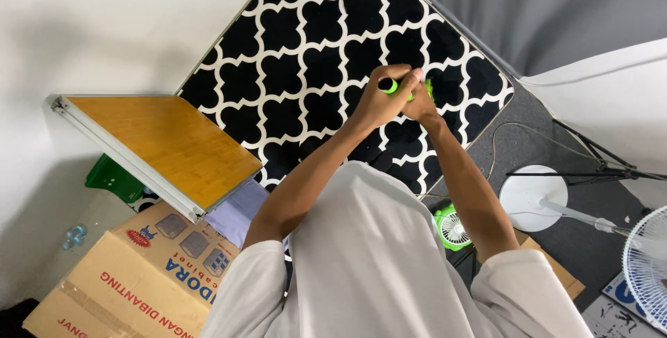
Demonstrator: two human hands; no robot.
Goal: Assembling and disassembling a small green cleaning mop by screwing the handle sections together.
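Both hands meet out in front of the body, arms stretched, above the far right part of the rug (pixel 292 67). The left hand (pixel 381 102) curls its fingers around a small green tool (pixel 390 86), whose dark round end pokes out to the left of the fist. The right hand (pixel 421 102) closes against the tool's other end, where a sliver of green shows past the knuckles; the two hands press together around it. Gripping both ends like this reads as a way to steady or twist the piece, though what exactly it is I cannot tell, since the hands hide most of it.

The tool hangs in the air over the black-and-white rug, not resting on anything. Below it the rug is bare, so there is open room to lower or set things down. The rug's right edge runs diagonally close by the hands, with grey floor and a thin cable (pixel 497 140) beyond it.

Nearer on the right stand a small green fan (pixel 453 228), a white round stand base (pixel 531 198) and part of a larger white fan (pixel 646 265). On the left, a folding wooden table (pixel 163 147) leans tilted over a cardboard box (pixel 132 279), its metal edge crowding that side.
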